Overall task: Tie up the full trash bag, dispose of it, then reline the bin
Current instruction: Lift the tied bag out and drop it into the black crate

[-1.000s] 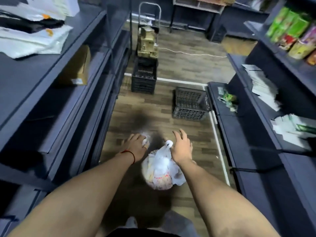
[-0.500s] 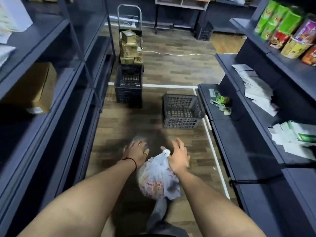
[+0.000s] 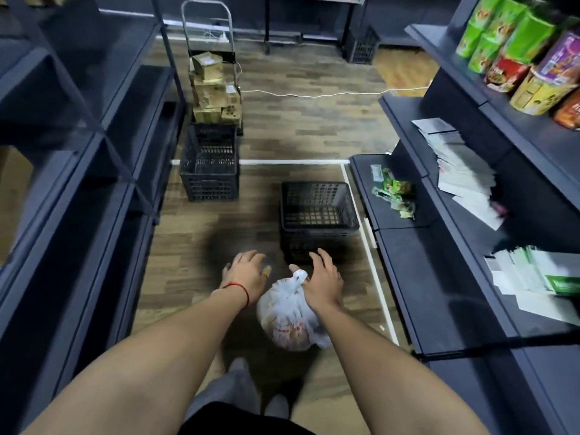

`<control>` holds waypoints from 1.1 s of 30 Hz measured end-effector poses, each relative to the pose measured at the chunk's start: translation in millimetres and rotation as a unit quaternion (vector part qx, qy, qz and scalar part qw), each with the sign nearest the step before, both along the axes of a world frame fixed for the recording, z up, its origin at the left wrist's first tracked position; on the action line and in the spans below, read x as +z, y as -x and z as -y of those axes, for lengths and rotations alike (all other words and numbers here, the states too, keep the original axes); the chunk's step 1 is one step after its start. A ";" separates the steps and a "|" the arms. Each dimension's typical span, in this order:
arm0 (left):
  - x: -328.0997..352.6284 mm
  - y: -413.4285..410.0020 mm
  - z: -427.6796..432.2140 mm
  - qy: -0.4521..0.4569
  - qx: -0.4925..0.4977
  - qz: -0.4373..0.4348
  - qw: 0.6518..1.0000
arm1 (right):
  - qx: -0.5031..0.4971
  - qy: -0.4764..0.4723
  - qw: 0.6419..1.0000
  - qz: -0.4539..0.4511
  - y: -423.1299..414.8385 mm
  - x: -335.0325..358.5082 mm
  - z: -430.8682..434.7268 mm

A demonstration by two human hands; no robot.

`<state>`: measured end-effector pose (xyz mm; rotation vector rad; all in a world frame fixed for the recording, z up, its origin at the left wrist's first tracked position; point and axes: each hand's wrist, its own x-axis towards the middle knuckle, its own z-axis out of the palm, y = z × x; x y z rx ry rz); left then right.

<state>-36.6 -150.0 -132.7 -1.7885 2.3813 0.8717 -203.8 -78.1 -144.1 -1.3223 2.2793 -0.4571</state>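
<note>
Seemingly to keep its gathered neck closed for carrying, the right hand pinches the top of the white trash bag, which hangs above the aisle floor, while the left hand spreads open beside it.

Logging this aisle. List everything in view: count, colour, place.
trash bag: one, white with red print, hanging above the floor
crates: three, black; two on floor ahead, one far back
hand truck: one, grey, behind far crate, carrying cardboard boxes
cable: one, white, across far floor
shelves: two runs, dark, either side
snack packs: several, green, red, yellow, upper right shelf
paper packs: many, white, right shelves
left hand: open, beside bag
right hand: grips bag's top
</note>
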 end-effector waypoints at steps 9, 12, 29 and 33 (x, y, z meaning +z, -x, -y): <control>-17.8 74.5 117.7 -0.019 -0.031 -0.019 0.999 | -0.038 0.001 0.999 0.035 67.1 -11.0 104.0; -20.8 95.7 165.5 -0.034 -0.020 -0.038 0.999 | -0.055 -0.002 0.998 0.035 85.8 -16.2 139.8; -33.4 164.6 339.9 -0.049 -0.023 -0.032 0.998 | -0.071 -0.015 0.997 0.032 171.5 -5.7 328.0; -42.0 199.7 374.7 -0.058 0.002 -0.046 0.997 | -0.030 -0.023 0.999 0.028 199.3 -16.7 378.3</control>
